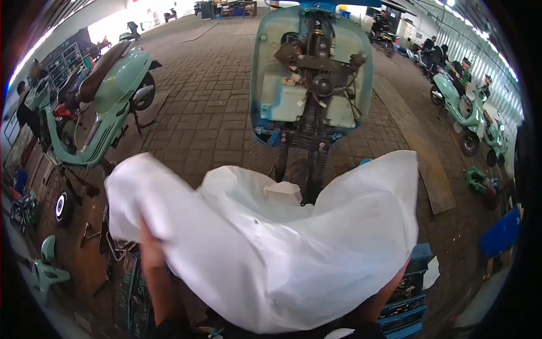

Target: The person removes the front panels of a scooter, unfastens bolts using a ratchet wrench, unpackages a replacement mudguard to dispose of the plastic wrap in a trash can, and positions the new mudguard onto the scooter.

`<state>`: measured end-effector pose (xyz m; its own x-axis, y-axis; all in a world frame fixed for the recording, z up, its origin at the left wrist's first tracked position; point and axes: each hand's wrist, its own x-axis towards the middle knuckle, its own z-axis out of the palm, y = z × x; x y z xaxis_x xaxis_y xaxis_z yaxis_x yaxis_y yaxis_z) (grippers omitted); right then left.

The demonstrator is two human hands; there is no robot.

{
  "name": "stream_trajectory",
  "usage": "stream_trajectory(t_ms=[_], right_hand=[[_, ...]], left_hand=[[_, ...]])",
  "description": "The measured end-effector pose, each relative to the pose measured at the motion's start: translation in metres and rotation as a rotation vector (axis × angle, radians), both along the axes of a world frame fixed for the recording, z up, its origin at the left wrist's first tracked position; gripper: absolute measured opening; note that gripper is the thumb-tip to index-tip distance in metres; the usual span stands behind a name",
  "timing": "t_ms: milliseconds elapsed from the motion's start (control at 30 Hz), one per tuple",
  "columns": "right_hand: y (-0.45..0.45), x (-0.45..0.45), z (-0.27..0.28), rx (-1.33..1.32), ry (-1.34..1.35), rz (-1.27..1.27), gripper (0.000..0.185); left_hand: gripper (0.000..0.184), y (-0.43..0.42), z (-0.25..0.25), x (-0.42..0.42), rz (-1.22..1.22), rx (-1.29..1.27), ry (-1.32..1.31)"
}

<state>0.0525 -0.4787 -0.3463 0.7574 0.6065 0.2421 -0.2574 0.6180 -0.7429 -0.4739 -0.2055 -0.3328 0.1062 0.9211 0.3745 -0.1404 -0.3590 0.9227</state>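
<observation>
A large white sheet of thin, creased wrapping material is spread in front of me, sagging in the middle and raised at both sides. My left hand grips it at the left, closed, with the fingers mostly behind the material and slightly blurred. At the right edge my right hand holds it too, nearly all covered by the sheet. Beyond it stands the stripped front of a scooter, its leg shield pale green inside with a blue rim, and brackets and wiring exposed.
A mint-green scooter stands at the left, and another scooter with people near it at the right. A blue toolbox lies by my right arm. Green body panels lie lower left. A blue panel is far right.
</observation>
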Motion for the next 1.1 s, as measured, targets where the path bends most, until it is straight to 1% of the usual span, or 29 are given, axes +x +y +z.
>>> stream_trajectory(t_ms=[33,67,100,133,167,200,233,300,333,400,467,500,567,633,667,700,733,800,833,867,900,933,1000,1100], right_hand=[[0.000,-0.007,0.002,-0.027,0.019,-0.055,0.034],[0.003,-0.012,0.004,-0.052,0.030,-0.095,0.034],[0.005,-0.016,0.005,-0.074,0.040,-0.130,0.035],[0.007,-0.020,0.005,-0.091,0.046,-0.158,0.035],[0.009,-0.023,0.006,-0.108,0.047,-0.182,0.035],[0.009,-0.026,0.005,-0.123,0.052,-0.210,0.035],[0.010,-0.029,0.005,-0.138,0.054,-0.228,0.036],[0.012,-0.034,0.006,-0.161,0.052,-0.259,0.036],[0.013,-0.037,0.008,-0.175,0.050,-0.284,0.037],[0.015,-0.040,0.010,-0.201,0.046,-0.313,0.037],[0.020,-0.044,0.013,-0.223,0.040,-0.335,0.038],[0.022,-0.046,0.014,-0.234,0.038,-0.350,0.038],[0.026,-0.050,0.017,-0.274,0.023,-0.365,0.039],[0.030,-0.055,0.022,-0.331,0.002,-0.346,0.039],[0.035,-0.054,0.026,-0.368,-0.009,-0.316,0.040],[0.039,-0.051,0.033,-0.425,-0.013,-0.237,0.040],[0.044,-0.046,0.046,-0.474,0.000,-0.081,0.045],[0.059,-0.015,0.051,-0.311,0.059,0.278,0.051],[0.070,0.004,0.046,-0.100,0.094,0.475,0.053],[0.084,0.012,0.039,0.112,0.100,0.487,0.054],[0.093,0.022,0.028,0.144,0.075,0.417,0.059],[0.095,0.030,0.018,0.128,0.079,0.355,0.059],[0.093,0.041,0.006,0.045,0.182,0.237,0.058],[0.084,0.053,0.001,-0.052,0.355,0.107,0.058]], left_hand=[[0.141,-0.007,-0.022,0.013,-0.199,0.250,0.352],[0.168,-0.012,0.013,0.050,-0.480,0.077,0.710],[0.164,-0.020,0.036,0.095,-0.624,0.295,0.768],[0.163,-0.027,0.025,0.119,-0.812,0.377,0.771],[0.161,-0.038,0.017,0.143,-1.033,0.293,0.617],[0.159,-0.052,0.018,0.161,-1.205,0.266,0.579],[0.161,-0.061,0.033,0.178,-1.345,0.195,0.689],[0.129,-0.077,0.030,0.191,-1.339,0.094,0.483],[0.129,-0.074,0.020,0.191,-1.364,0.096,0.484],[0.078,-0.055,-0.002,0.181,-1.538,0.085,0.493],[0.039,-0.045,0.008,0.171,-1.399,0.003,0.399],[0.034,-0.044,0.012,0.166,-1.253,0.019,0.390],[0.032,-0.039,0.010,0.161,-1.051,0.033,0.418],[0.028,-0.027,0.017,0.162,-0.953,0.126,0.395],[0.029,-0.026,0.030,0.162,-0.904,0.078,0.394],[0.024,-0.026,0.013,0.155,-0.768,0.036,0.382],[0.020,-0.025,-0.004,0.147,-0.632,-0.011,0.364],[0.016,-0.021,-0.029,0.150,-0.381,-0.133,0.329],[0.016,-0.016,-0.032,0.168,-0.317,-0.193,0.341],[0.015,-0.009,-0.038,0.187,-0.294,-0.239,0.358],[0.015,-0.001,-0.046,0.210,-0.304,-0.274,0.376],[0.015,0.003,-0.048,0.237,-0.319,-0.313,0.408],[0.014,0.018,-0.047,0.287,-0.415,-0.370,0.472],[0.013,0.033,-0.030,0.343,-0.543,-0.414,0.558]])
